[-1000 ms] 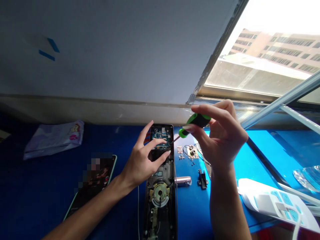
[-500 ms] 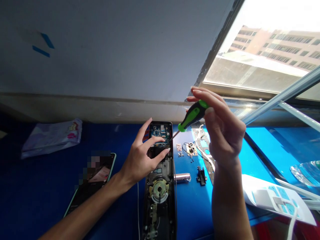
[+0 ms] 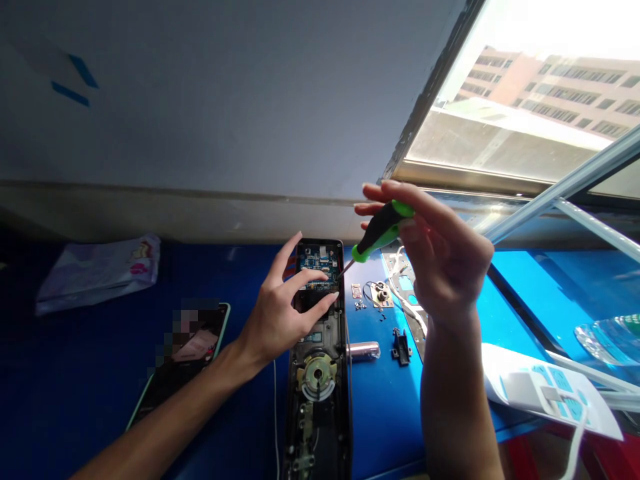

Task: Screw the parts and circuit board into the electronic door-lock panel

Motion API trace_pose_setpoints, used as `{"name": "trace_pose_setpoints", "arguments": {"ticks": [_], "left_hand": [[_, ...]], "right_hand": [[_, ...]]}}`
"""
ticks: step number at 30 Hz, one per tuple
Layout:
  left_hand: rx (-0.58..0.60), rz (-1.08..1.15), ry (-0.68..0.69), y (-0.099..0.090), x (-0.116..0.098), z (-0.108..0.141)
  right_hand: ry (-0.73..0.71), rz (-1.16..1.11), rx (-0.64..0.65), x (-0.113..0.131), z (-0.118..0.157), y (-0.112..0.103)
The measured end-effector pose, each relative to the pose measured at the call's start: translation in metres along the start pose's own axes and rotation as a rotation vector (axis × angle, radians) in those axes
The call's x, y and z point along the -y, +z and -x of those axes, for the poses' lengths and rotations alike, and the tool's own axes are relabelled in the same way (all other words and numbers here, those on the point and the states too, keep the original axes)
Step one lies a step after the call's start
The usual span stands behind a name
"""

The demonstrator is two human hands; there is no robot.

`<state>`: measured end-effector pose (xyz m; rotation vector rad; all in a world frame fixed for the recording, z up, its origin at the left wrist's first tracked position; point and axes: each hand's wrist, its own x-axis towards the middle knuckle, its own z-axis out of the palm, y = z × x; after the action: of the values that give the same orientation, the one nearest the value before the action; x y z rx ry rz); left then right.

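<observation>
Head view: grips the green-and-black screwdriver [image 3: 381,230] in the right hand [image 3: 445,257], pointing it down at the right edge of the circuit board [image 3: 313,258], inside the far end of the black housing [image 3: 344,337] on the blue surface [image 3: 385,413]. Spreads the left hand [image 3: 279,307] wide over board and housing.

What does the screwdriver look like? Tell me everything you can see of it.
The screwdriver has a thick black-and-green handle, apparently plastic or rubber, and a thin, metallic-looking shaft. It is tilted, its handle toward the picture's upper right and its shaft pointing down-left to the right edge of the circuit board in the black housing. The right hand holds the handle's upper end. The tip is too small to tell its shape or exactly what it touches.
</observation>
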<state>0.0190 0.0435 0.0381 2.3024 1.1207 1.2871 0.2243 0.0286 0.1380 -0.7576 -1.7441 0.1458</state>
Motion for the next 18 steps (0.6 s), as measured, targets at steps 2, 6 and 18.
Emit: {"name": "trace_pose_setpoints", "arguments": {"ticks": [2,6,18], "left_hand": [[-0.005,0.005,0.001,0.0002,-0.0002,0.0001],[-0.011,0.008,0.003,0.0001,-0.0005,0.0004],[-0.019,0.017,0.003,0.0014,0.0010,0.0010]], "right_hand": [[-0.027,-0.001,-0.070,-0.0001,0.0002,0.0007],[-0.086,0.100,-0.179,0.0012,-0.0018,-0.0016],[-0.099,0.081,-0.143,0.0039,-0.0021,-0.0059]]}}
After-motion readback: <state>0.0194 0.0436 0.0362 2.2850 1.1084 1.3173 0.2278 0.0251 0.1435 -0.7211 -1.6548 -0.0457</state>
